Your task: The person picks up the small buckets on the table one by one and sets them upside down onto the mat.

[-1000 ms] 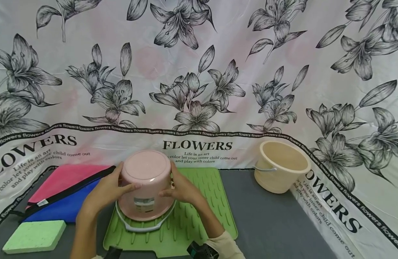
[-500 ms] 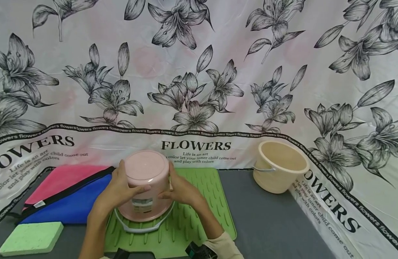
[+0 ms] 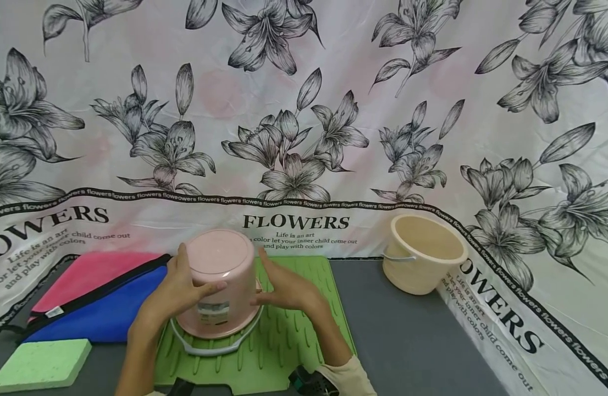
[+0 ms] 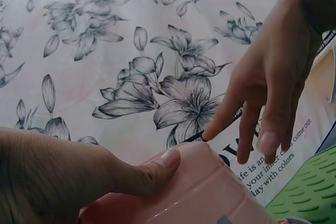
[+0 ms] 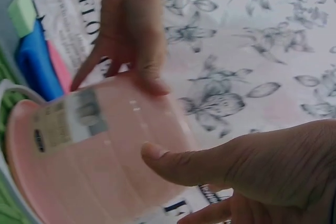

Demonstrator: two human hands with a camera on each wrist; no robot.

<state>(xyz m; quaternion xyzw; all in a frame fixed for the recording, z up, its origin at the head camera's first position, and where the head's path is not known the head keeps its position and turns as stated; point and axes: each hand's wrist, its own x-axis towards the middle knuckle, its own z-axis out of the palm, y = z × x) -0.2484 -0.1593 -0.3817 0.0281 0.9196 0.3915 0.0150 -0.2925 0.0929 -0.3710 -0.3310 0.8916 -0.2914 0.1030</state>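
Two hands are at one pink bucket (image 3: 237, 286), which sits upside down on one green mat (image 3: 294, 330), beside the mat's left edge. The left hand (image 3: 172, 289) grips the bucket's left side, its one thumb across the front wall. The right hand (image 3: 289, 289) is spread at the opposite side, its thumb tip by the wall and its forefinger raised; whether the thumb touches, I cannot tell. The bucket has one label (image 3: 213, 312) on the front and one grey handle (image 3: 217, 351), which curves around the rim at the near side.

A second bucket, cream (image 3: 410, 278), stands upright at the table's (image 3: 403, 341) far right corner, with one pale handle (image 3: 400, 258). Toward the table's left edge lie one green sponge (image 3: 42, 363) and, behind it, pink cloth (image 3: 91, 275) and blue cloth (image 3: 101, 313) with a black band (image 3: 98, 289) between them. One flowered sheet (image 3: 225, 159) hangs behind the far edge.
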